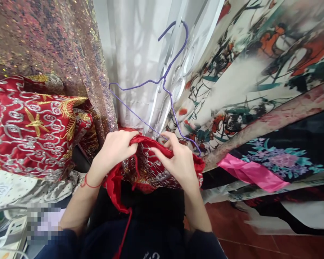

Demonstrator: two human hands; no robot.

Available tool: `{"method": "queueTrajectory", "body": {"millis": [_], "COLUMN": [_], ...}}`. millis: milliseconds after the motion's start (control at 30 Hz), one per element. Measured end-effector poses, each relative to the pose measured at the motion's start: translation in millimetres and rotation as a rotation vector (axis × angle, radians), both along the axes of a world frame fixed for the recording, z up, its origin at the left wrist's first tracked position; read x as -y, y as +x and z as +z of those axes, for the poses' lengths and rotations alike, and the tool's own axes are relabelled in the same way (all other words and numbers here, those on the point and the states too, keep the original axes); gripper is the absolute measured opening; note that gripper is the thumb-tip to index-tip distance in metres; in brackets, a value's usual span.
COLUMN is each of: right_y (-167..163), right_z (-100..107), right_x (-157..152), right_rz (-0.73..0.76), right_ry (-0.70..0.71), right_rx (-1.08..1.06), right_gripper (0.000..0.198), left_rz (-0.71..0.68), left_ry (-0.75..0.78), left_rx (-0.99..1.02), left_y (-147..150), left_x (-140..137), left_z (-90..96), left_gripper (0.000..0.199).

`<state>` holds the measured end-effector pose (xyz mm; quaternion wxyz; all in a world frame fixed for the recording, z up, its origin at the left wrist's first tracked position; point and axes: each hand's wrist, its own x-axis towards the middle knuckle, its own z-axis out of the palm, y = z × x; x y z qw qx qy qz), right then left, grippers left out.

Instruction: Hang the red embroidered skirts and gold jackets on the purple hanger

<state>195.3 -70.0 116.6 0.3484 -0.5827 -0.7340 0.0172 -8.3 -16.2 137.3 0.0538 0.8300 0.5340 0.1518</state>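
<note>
Left hand (122, 145) pinches and right hand (180, 158) loosely grips silver-patterned red cloth (154, 162) beside a thin, hook-topped purple hanger (164, 77).

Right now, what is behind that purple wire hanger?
Behind the purple wire hanger hang a white curtain and, at lower right, a flower-printed cloth. The right hand and red garment cover part of its lower bar, so what lies behind there cannot be seen.
</note>
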Motion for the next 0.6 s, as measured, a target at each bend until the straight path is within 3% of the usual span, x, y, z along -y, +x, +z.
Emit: {"method": "queueTrajectory", "body": {"millis": [33, 100, 167, 233, 300, 367, 400, 467, 533, 600], "right_y": [7, 21, 30, 32, 29, 21, 17, 10, 6, 5], "right_z": [1, 2, 5, 7, 4, -5, -12, -27, -44, -59], "right_x": [2, 5, 7, 7, 3, -5, -10, -19, -24, -25], "right_rz": [-0.028, 0.021, 0.241, 0.533, 0.832, 1.022, 1.026, 0.883, 0.734, 0.686], "right_ry": [-0.074, -0.229, -0.378, -0.503, -0.640, -0.724, -0.711, -0.580, -0.413, -0.285], "right_rx": [0.089, 0.239, 0.237, 0.085, -0.136, -0.316, -0.364, -0.357, -0.271, -0.151], "right_gripper": [0.046, 0.042, 0.037, 0.043, 0.053, 0.066, 0.070, 0.070, 0.070, 0.075], "left_rz": [0.042, 0.130, 0.187, 0.185, 0.099, -0.003, -0.036, -0.041, -0.015, 0.013], "left_ry": [0.032, 0.086, 0.101, 0.067, -0.024, -0.145, -0.202, -0.270, -0.270, -0.233], "left_rx": [-0.027, -0.054, -0.010, 0.134, 0.373, 0.620, 0.720, 0.883, 1.047, 1.217], "left_y": [-4, -10, -16, -21, -23, -24, -23, -20, -18, -19], "left_x": [-2, -6, -11, -17, -24, -29, -31, -35, -40, -48], "left_z": [-1.7, -4.7, -6.0, -5.1, -1.8, 3.7, 7.1, 14.7, 22.6, 31.1], "left_gripper": [0.021, 0.030, 0.042, 0.052, 0.058, 0.059, 0.057, 0.049, 0.041, 0.037]}}
